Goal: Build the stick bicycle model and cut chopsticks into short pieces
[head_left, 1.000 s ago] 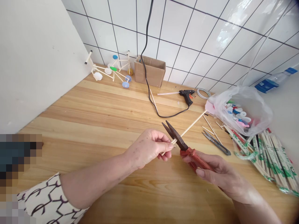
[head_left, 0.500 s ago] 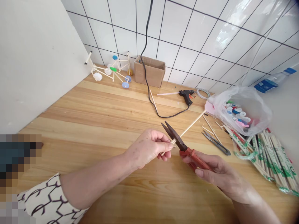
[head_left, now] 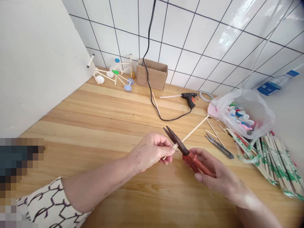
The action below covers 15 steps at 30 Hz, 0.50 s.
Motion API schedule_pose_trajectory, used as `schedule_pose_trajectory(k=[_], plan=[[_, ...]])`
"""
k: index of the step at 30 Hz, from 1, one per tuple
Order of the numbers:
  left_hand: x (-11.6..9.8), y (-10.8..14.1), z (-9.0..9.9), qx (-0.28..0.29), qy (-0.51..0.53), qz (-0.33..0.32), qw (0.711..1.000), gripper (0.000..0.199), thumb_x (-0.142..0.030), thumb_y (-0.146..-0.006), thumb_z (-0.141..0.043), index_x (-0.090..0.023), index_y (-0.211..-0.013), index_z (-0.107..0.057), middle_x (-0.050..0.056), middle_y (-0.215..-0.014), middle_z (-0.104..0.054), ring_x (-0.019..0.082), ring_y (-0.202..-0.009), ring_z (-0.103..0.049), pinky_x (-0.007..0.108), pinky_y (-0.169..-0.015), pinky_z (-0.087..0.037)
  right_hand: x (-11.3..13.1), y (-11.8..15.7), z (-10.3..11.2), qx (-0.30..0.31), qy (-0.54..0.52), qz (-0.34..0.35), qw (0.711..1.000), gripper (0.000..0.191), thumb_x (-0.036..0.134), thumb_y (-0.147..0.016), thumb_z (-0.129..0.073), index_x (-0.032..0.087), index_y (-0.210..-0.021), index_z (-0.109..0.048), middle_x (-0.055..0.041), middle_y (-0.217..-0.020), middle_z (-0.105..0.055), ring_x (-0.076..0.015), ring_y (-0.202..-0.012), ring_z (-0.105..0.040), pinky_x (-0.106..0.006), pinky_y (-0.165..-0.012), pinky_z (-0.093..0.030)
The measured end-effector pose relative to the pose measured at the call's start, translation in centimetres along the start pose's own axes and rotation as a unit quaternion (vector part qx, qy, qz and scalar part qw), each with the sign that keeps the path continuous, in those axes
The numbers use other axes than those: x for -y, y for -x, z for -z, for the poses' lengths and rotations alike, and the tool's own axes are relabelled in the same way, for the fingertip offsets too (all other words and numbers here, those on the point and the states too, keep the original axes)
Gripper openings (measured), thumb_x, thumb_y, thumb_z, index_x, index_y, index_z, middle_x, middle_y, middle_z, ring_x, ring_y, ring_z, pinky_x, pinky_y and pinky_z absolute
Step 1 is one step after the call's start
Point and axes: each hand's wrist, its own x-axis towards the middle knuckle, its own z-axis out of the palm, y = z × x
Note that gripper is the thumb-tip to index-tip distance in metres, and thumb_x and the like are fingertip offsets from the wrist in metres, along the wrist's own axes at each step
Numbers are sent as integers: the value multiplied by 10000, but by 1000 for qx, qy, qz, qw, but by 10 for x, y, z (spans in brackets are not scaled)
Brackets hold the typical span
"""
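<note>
left hand (head_left: pixel 154 152): closed, thumb and fingertips pinched on a long stick (head_left: pixel 195 129), with a short stick (head_left: pixel 175 146) alongside it. both pale, straight, slender, of smooth wood. the long stick slanted up and away to the right, passing between the blades of the scissors.

right hand (head_left: pixel 211 174): curled around the red handles of the scissors (head_left: pixel 181 147), thumb along the near side. blades dark, dull metal, tapered, slightly parted near the tips. handles looked like molded plastic.

surface (head_left: pixel 99 117): wooden, light brown, banded grain, faint gloss.

items on the right: small snips (head_left: pixel 219 146), gray, pointed, just beyond the right hand; loose sticks and crumbs beside them; a thin clear plastic bag (head_left: pixel 249 110), crumpled, open, with colored caps inside; bundled sticks (head_left: pixel 277 161) in green-and-white printed wrappers; a clear bottle (head_left: pixel 276 85), blue cap and label.

items at the back: black glue gun (head_left: pixel 189 99) with a translucent rod, its black cord (head_left: pixel 148 72) looped across the surface and in front of an open cardboard box (head_left: pixel 152 74); tape roll (head_left: pixel 206 96); stick models (head_left: pixel 116 72) with round colored discs.
</note>
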Motion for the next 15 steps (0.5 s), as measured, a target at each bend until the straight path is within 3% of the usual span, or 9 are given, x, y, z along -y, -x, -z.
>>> schedule_pose_trajectory(k=[5,15], plan=[[-1,2,-1,-1,-2,-4,1000,148,-222,-653,-644,-138,-556,-572,3,-476,-604,91,-432,-525,211,-463,-383,0,1,1,21,29,-19,999,450,324,-781,-600,210,-1196,-469,-82,-1198,-534,-264,-1154,-463,-402,-1006,-326],[0,2,0,5,-20,-14,1000,157,-209,-661,-631,-128,-546,-562,2,-475,-596,84,-423,-521,208,-466,-391,11,-1,-3,52,37,-17,998,331,228,-796,-559,208,-1117,-481,-28,-961,-555,-179,-903,-513,-280,-775,-419]])
